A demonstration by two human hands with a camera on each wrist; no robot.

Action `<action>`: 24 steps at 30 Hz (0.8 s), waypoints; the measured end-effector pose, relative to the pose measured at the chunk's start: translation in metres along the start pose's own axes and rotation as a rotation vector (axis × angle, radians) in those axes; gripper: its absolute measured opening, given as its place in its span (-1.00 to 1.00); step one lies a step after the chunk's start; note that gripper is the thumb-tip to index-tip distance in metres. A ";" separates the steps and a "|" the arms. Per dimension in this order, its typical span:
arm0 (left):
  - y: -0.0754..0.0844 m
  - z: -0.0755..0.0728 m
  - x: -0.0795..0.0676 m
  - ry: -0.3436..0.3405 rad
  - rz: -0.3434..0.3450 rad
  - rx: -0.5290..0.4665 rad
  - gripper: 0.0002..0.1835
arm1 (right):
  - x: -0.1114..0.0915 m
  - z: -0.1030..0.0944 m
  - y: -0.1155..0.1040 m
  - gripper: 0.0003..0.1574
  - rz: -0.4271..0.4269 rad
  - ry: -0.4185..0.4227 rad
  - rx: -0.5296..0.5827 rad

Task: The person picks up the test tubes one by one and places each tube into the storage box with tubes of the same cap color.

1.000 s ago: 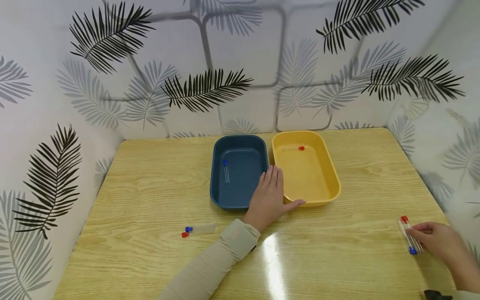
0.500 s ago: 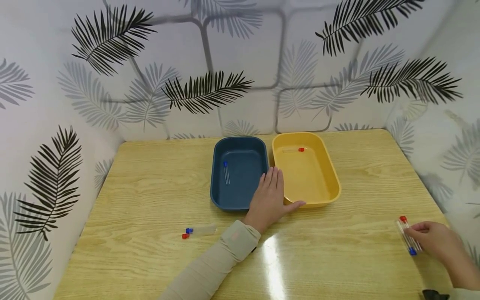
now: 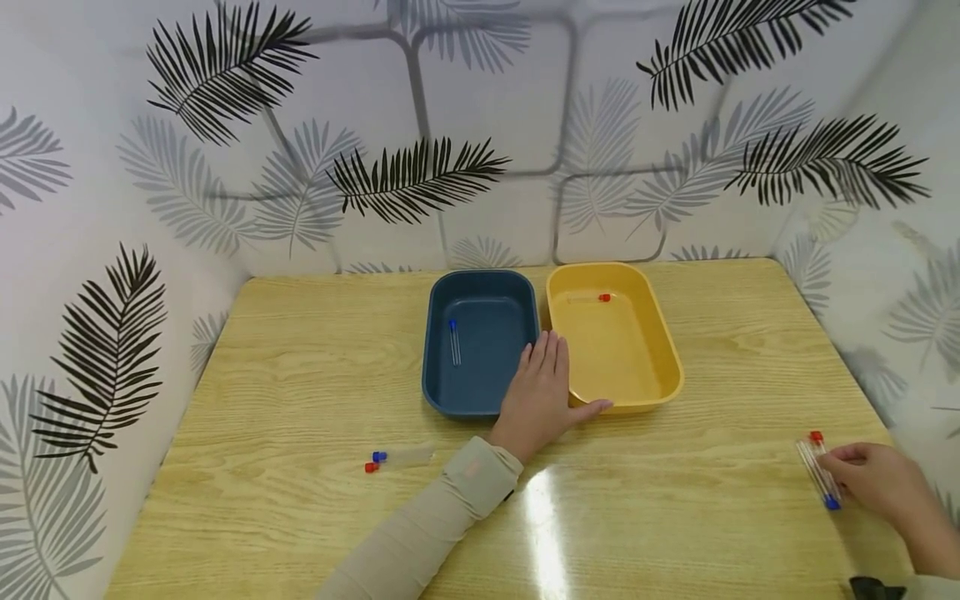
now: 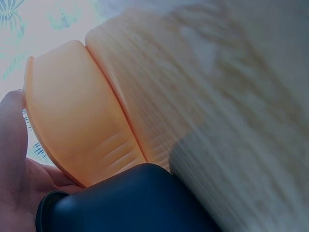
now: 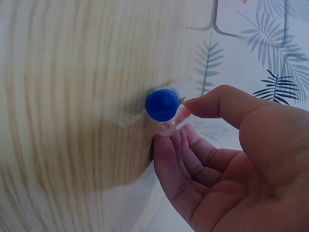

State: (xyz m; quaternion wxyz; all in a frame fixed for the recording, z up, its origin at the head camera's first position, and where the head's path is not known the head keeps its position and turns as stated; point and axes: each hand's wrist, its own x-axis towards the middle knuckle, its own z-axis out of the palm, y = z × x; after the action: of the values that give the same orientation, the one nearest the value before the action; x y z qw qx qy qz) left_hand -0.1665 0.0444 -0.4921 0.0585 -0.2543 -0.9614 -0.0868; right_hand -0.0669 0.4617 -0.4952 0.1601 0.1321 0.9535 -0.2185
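Note:
My left hand [image 3: 534, 400] rests with straight fingers on the near rims of a dark blue bin [image 3: 491, 404] and a yellow bin [image 3: 663, 392], where the two stand side by side. At the right of the table, my right hand [image 3: 881, 483] pinches a clear test tube with a red cap [image 3: 816, 436] between thumb and fingers. A blue-capped test tube [image 3: 813, 471] lies against it, its cap [image 5: 162, 105] toward the person. Inside the blue bin is a blue-capped tube [image 3: 454, 343]; the yellow bin holds a red-capped one [image 3: 604, 297].
Left of the left forearm, a blue-capped tube [image 3: 405, 456] and a red-capped tube [image 3: 372, 467] lie together on the wooden table [image 3: 300, 375]. A leaf-patterned curtain [image 3: 495, 108] surrounds the table's back and sides.
The red cap at my right hand has shifted slightly right, and the two tubes there have turned a little. My left hand and both bins stay put.

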 end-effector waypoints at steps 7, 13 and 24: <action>0.002 -0.002 -0.002 -0.005 -0.002 -0.003 0.16 | -0.005 -0.002 0.007 -0.31 0.014 0.030 0.032; 0.001 -0.002 -0.002 -0.007 0.003 -0.007 0.16 | -0.009 -0.002 0.010 -0.41 0.002 0.129 0.059; 0.001 -0.003 0.000 -0.020 -0.008 -0.010 0.17 | -0.001 -0.010 0.007 -0.41 -0.078 0.231 0.298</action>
State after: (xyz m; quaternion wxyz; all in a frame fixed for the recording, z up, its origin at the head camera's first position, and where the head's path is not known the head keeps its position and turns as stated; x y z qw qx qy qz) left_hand -0.1656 0.0447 -0.4888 0.0472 -0.2516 -0.9625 -0.0894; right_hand -0.0662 0.4717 -0.4891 0.0198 0.1417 0.9269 -0.3469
